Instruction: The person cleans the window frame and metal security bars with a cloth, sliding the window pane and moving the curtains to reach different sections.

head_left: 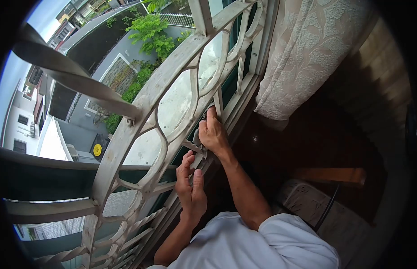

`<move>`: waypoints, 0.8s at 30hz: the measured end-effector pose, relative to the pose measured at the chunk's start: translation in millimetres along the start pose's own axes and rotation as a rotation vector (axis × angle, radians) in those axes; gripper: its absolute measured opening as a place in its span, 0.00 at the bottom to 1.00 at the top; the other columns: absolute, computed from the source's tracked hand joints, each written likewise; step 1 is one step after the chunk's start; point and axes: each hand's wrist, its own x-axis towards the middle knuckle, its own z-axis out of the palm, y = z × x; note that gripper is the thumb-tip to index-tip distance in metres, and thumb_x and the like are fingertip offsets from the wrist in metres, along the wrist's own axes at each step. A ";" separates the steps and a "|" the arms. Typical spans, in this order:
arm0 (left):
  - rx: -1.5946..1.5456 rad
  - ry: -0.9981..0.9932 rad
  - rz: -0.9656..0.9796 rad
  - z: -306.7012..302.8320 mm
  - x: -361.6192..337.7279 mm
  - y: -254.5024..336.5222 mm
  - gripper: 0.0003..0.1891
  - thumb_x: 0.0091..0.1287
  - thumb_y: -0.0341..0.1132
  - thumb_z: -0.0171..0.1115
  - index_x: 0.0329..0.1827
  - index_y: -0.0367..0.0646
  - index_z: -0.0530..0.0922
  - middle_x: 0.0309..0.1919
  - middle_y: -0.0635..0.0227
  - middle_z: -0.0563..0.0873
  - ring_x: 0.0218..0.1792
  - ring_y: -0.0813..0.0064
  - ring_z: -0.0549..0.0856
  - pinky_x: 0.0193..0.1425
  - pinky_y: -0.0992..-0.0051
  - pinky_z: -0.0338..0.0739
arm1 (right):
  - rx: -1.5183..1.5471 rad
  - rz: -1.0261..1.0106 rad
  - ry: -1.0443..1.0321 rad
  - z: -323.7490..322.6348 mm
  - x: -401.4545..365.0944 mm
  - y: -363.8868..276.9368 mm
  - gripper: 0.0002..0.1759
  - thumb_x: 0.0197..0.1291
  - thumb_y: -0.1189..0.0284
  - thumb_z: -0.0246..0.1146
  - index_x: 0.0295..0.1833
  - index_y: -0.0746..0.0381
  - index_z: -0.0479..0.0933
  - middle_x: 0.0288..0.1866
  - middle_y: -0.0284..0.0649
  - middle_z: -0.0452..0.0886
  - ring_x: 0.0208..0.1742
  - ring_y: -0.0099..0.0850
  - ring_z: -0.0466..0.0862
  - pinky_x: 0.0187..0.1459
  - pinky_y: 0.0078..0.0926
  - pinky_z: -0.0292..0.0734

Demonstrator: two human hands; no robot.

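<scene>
- The white metal window grille (172, 76) fills the left and middle of the view, and it leans across the picture because the head is tipped.
- It has one fat bar running up its middle and thin curvy bars that make round loop shapes, with a twisted bar near the window frame.
- Its paint looks old and patchy (grey spots show through the white).
- The right hand (213, 132) is up on the grille, close to the window frame.
- Its fingers (211, 113) are curled tight around a thin upright bar.
- The left hand (192, 188) is just below the right hand, with the tips of its fingers (187, 160) touching the grille.
- These fingers are close together with the thumb straight up beside them, and I cannot tell if they are gripping anything.
- A small grey bit (201, 154) sits between the two hands, too small to tell what it is.
- A cream curtain with a leafy pattern (307, 54) hangs just to the right of the window.
- A grey woven seat (307, 201) stands on the dark floor (325, 134) near the right arm.
- Outside, far below, there are green bushes (150, 31) by a grey wall, and a round yellow thing (97, 150).
</scene>
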 end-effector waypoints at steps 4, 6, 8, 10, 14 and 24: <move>-0.135 0.005 -0.053 5.2 -5.6 -17.7 0.19 0.77 0.29 0.55 0.68 0.30 0.73 0.71 0.50 0.77 0.70 0.62 0.77 0.74 0.65 0.69 | -0.030 -0.395 0.151 5.9 -19.2 19.3 0.22 0.69 0.71 0.49 0.62 0.75 0.66 0.60 0.74 0.76 0.63 0.69 0.76 0.64 0.50 0.75; -0.067 -0.057 -0.063 5.6 -5.4 -13.0 0.19 0.78 0.29 0.56 0.68 0.30 0.73 0.69 0.50 0.78 0.69 0.65 0.78 0.72 0.66 0.72 | 0.144 -0.046 -0.098 -11.8 1.2 15.7 0.18 0.68 0.71 0.49 0.58 0.71 0.67 0.60 0.77 0.74 0.65 0.67 0.76 0.63 0.51 0.75; -0.078 -0.049 -0.051 0.3 -6.1 -8.8 0.19 0.78 0.29 0.56 0.68 0.31 0.73 0.68 0.51 0.80 0.67 0.65 0.80 0.71 0.67 0.73 | 0.102 -0.037 -0.022 -3.3 3.7 1.6 0.13 0.66 0.73 0.51 0.53 0.68 0.67 0.49 0.73 0.79 0.56 0.68 0.80 0.57 0.55 0.77; -0.097 -0.025 -0.036 -7.0 -6.9 -7.0 0.19 0.78 0.30 0.56 0.68 0.31 0.74 0.66 0.52 0.81 0.65 0.66 0.81 0.70 0.67 0.74 | -0.138 0.072 0.104 10.0 -0.4 -0.2 0.14 0.64 0.77 0.52 0.54 0.67 0.67 0.36 0.66 0.80 0.44 0.68 0.80 0.50 0.60 0.76; -0.176 -0.065 -0.236 -13.8 -10.8 -24.6 0.17 0.78 0.30 0.56 0.66 0.33 0.76 0.60 0.60 0.85 0.61 0.74 0.83 0.67 0.73 0.74 | 0.330 -0.121 -0.272 -20.3 -29.1 16.2 0.09 0.60 0.82 0.49 0.42 0.69 0.74 0.33 0.53 0.83 0.33 0.37 0.85 0.40 0.35 0.81; -0.063 0.046 0.062 29.6 -18.4 15.5 0.16 0.74 0.28 0.64 0.61 0.33 0.76 0.39 0.63 0.89 0.35 0.77 0.86 0.43 0.78 0.80 | 0.642 -0.007 -0.686 -150.7 -75.3 -26.4 0.19 0.66 0.79 0.65 0.61 0.72 0.80 0.49 0.39 0.88 0.46 0.19 0.84 0.52 0.17 0.79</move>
